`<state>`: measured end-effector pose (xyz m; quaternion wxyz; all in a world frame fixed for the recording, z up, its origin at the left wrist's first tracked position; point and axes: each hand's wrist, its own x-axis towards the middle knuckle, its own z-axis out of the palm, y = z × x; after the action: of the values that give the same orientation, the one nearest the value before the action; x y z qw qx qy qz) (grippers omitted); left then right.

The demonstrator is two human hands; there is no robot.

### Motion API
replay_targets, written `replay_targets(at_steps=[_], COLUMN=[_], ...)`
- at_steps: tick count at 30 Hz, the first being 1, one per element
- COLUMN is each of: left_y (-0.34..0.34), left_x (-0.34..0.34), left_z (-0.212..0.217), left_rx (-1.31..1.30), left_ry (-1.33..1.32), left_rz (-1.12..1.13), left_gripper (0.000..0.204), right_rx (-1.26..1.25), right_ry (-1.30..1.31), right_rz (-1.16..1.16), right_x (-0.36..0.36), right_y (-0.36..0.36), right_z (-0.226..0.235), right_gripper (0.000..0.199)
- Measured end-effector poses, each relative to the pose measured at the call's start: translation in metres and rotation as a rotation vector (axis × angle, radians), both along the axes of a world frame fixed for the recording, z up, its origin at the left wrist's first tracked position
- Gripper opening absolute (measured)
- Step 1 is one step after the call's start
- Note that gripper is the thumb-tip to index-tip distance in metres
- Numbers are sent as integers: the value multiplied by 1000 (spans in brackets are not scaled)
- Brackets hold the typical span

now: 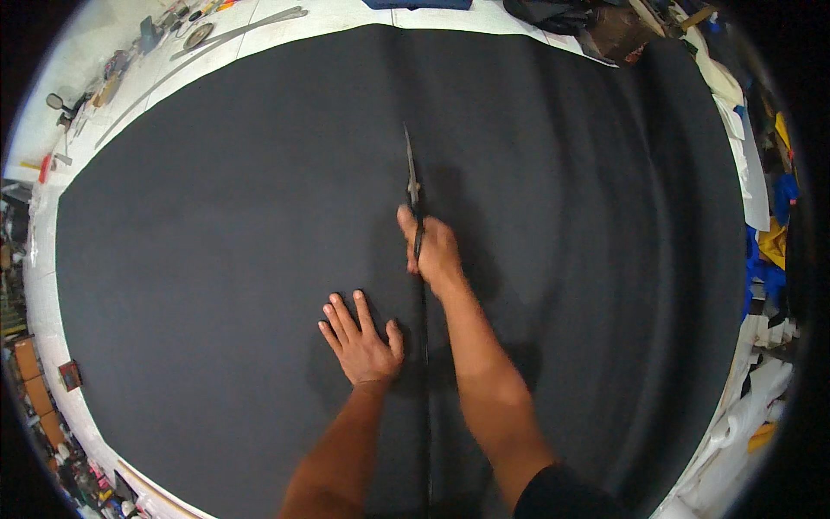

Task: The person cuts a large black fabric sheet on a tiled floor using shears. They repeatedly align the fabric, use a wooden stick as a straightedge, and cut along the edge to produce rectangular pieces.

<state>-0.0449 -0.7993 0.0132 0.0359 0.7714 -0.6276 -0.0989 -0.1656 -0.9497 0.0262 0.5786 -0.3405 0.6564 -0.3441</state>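
Observation:
A wide sheet of black material (pixel 216 216) covers most of the table. My right hand (pixel 434 251) is closed round the handles of a pair of scissors (pixel 411 177), whose blades point away from me over the sheet. From the scissors back toward my body runs a straight slit (pixel 426 406) in the material. Left of this slit, my left hand (pixel 363 344) lies flat on the sheet with its fingers spread, holding nothing. Part of the handles is hidden by my right fingers.
Soft folds (pixel 648 242) ripple the sheet on the right. Along the far left edge of the white table (pixel 285 35) lie metal strips (pixel 242 30), a round dish (pixel 198 35) and small tools. A dark bundle (pixel 616 33) sits at the back right. A small box (pixel 70 374) rests at the left edge.

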Motion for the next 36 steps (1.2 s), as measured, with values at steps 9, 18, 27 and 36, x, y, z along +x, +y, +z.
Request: replay_targets(at_steps=[9, 18, 27, 36], left_y=[-2, -4, -1, -1], left_x=[-2, -3, 3, -3], left_z=[-2, -1, -5, -2], left_rx=[23, 45, 66, 30], left_ry=[46, 59, 53, 60], left_rz=[-16, -42, -28, -51], left_gripper=[72, 73, 73, 73], right_rx=[-84, -72, -78, -190], right_ry=[93, 58, 65, 35], right_rz=[-19, -32, -39, -60], right_x=[-3, -9, 5, -13], right_y=[-96, -199, -239, -280], right_z=[-17, -3, -13, -17], right_gripper=[59, 61, 55, 53])
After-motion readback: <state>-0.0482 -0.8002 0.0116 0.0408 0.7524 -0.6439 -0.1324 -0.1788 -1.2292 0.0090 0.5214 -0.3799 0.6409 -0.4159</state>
